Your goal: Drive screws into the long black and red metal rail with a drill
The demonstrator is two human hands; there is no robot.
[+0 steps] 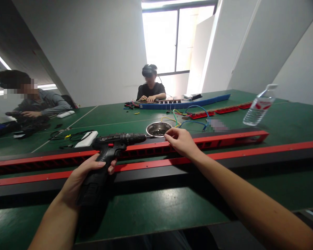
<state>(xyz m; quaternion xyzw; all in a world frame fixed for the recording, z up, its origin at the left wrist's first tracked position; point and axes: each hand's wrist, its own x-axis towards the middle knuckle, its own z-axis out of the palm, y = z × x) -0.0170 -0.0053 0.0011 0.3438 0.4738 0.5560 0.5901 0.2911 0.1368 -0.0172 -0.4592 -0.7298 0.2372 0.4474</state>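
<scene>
My left hand (pixel 90 168) is wrapped round the handle of a black cordless drill (pixel 104 152), whose chuck points right. A thin bit sticks out of the chuck, and my right hand (pixel 176 139) is pinched at the bit's tip; whatever sits between thumb and forefinger is too small to make out. Just behind those fingers stands a metal bowl (pixel 152 129) with many small dark pieces in it. Under both hands, two long red and black bars (pixel 146 166) lie across the green table (pixel 156 208).
A water bottle (pixel 258 107) stands at the right. Loose coloured wires (pixel 195 121) and red strips (pixel 226 110) lie beyond the bowl. A white power adapter (pixel 86 139) sits behind the drill. Across the table, a person works at a blue bar (pixel 182 105); another sits at far left.
</scene>
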